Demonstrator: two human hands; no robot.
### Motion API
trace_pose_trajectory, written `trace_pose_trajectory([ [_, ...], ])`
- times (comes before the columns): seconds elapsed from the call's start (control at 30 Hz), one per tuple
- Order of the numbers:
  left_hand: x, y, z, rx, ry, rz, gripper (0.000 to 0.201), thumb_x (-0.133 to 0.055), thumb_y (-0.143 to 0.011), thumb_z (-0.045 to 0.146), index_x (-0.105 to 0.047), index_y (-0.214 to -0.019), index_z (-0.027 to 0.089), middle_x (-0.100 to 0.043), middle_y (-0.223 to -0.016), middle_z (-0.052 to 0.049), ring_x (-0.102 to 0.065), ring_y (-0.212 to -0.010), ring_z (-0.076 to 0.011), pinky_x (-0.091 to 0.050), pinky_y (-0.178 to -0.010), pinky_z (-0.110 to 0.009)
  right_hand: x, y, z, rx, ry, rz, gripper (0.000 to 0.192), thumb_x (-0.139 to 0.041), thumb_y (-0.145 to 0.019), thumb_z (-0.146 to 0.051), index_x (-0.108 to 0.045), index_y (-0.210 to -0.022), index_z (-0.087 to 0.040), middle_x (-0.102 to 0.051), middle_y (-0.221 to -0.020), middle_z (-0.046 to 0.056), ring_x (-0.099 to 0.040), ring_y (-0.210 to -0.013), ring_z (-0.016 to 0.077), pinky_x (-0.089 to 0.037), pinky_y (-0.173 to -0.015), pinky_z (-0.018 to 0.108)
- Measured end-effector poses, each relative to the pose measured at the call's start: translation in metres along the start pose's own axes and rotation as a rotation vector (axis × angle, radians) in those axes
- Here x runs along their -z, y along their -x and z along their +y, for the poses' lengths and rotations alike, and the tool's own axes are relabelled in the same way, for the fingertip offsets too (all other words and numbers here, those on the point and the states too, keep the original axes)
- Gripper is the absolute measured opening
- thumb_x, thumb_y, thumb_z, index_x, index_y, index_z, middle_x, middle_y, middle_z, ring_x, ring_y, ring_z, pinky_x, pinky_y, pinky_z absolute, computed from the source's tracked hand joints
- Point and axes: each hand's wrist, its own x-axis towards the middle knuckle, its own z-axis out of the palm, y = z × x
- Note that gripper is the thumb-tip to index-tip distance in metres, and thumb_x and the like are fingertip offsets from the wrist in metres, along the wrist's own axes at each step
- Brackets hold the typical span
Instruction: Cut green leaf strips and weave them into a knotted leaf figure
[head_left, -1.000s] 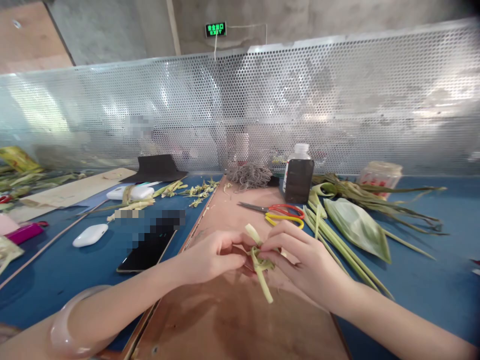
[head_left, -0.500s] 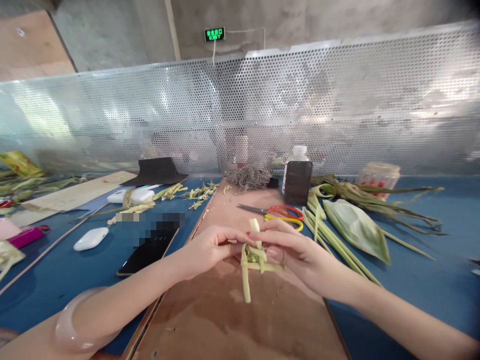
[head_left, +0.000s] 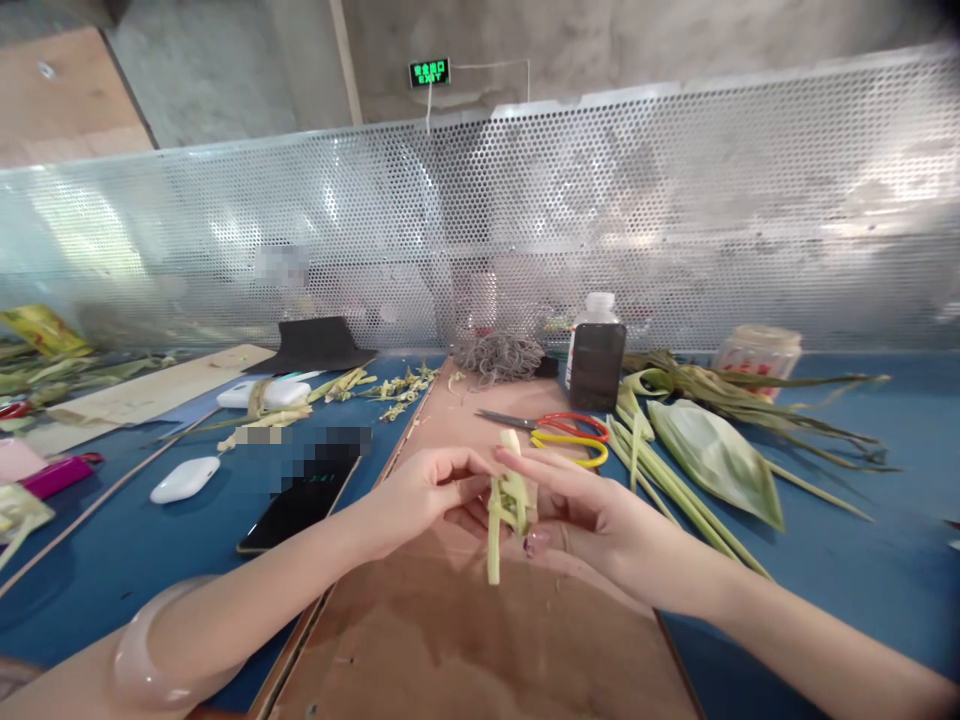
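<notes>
Long perforated silver metal screen (head_left: 675,200) runs across the back. Blue-topped work surface (head_left: 862,560) below it, with a brown wooden board (head_left: 480,640) laid down the middle. Right of the board: bundle of long green leaf strips (head_left: 675,480) with a broad pale green folded leaf (head_left: 712,455) beside them, darker leaves behind. Left of the board: black smartphone (head_left: 296,505) flat on the blue, white oval case (head_left: 184,480) further left, pink object at the far left edge. Back of the board: dark brown plastic bottle with white cap (head_left: 596,355) upright, grey tangle of string (head_left: 499,355) just left of it, red-and-yellow handled scissors (head_left: 559,430) lying in front of the bottle. Both hands held above the board, near its middle. Left hand (head_left: 424,495), pale pink bangle (head_left: 150,650) on that forearm, fingers pinched narrow on the left side of a small folded pale green leaf-strip piece (head_left: 506,505). Right hand (head_left: 592,515) touches the same piece from the right, index finger stretched over its top, thumb under it. Piece is off the surface, between the two hands, one loose strip end hanging straight down.
</notes>
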Motion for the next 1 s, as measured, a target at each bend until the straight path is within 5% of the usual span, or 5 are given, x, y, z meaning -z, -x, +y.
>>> trace_pose_trajectory([
  [0.3, -0.015, -0.003, -0.004, 0.002, 0.154, 0.202, 0.02, -0.04, -0.093, 0.033, -0.045, -0.082, 0.017, -0.061, -0.069, -0.003, -0.063, -0.055, -0.0154, -0.052, -0.054, -0.029, -0.017, -0.003, -0.001, 0.017, 0.166, 0.124, 0.067, -0.053, -0.086, -0.013, -0.028, -0.142, -0.039, -0.027, -0.149, 0.0, -0.05, -0.115, 0.019, -0.051, -0.085, 0.029],
  [0.53, -0.019, 0.001, -0.003, -0.123, -0.37, 0.544, 0.03, -0.036, -0.092, 0.048, -0.043, -0.082, 0.021, -0.041, -0.056, 0.007, -0.039, -0.032, -0.0057, -0.035, -0.03, -0.017, -0.033, -0.004, -0.006, -0.008, 0.089, 0.153, 0.075, -0.052, -0.083, -0.008, -0.025, -0.141, -0.047, -0.02, -0.152, -0.001, -0.051, -0.066, 0.0061, -0.052, -0.065, 0.024],
  [0.67, -0.015, 0.002, 0.0, -0.134, -0.438, 0.595, 0.03, -0.034, -0.091, 0.05, -0.041, -0.084, 0.023, -0.04, -0.06, 0.007, -0.039, -0.035, -0.0063, -0.035, -0.029, -0.016, -0.032, -0.003, -0.006, -0.073, -0.033, 0.228, 0.075, -0.054, -0.085, -0.014, -0.017, -0.145, -0.041, -0.055, -0.114, 0.003, -0.046, -0.061, 0.008, -0.05, -0.063, 0.026],
  [0.77, -0.011, 0.003, 0.002, -0.161, -0.524, 0.644, 0.029, -0.035, -0.091, 0.05, -0.044, -0.086, 0.023, -0.038, -0.056, 0.007, -0.039, -0.034, -0.0074, -0.033, -0.03, -0.016, -0.029, -0.004, -0.005, -0.128, -0.13, 0.256, 0.076, -0.055, -0.086, -0.019, -0.012, -0.147, -0.036, -0.052, -0.071, -0.004, -0.048, -0.062, 0.0116, -0.05, -0.063, 0.028],
  [1.0, -0.007, 0.003, -0.001, -0.244, -0.554, 0.655, 0.025, -0.039, -0.091, 0.045, -0.046, -0.086, 0.022, -0.041, -0.056, 0.006, -0.04, -0.037, -0.0076, -0.032, -0.036, -0.017, -0.022, -0.003, -0.007, -0.104, -0.032, 0.207, 0.076, -0.053, -0.089, -0.021, -0.007, -0.148, -0.033, -0.053, -0.068, -0.004, -0.052, -0.065, 0.014, -0.048, -0.069, 0.032],
])
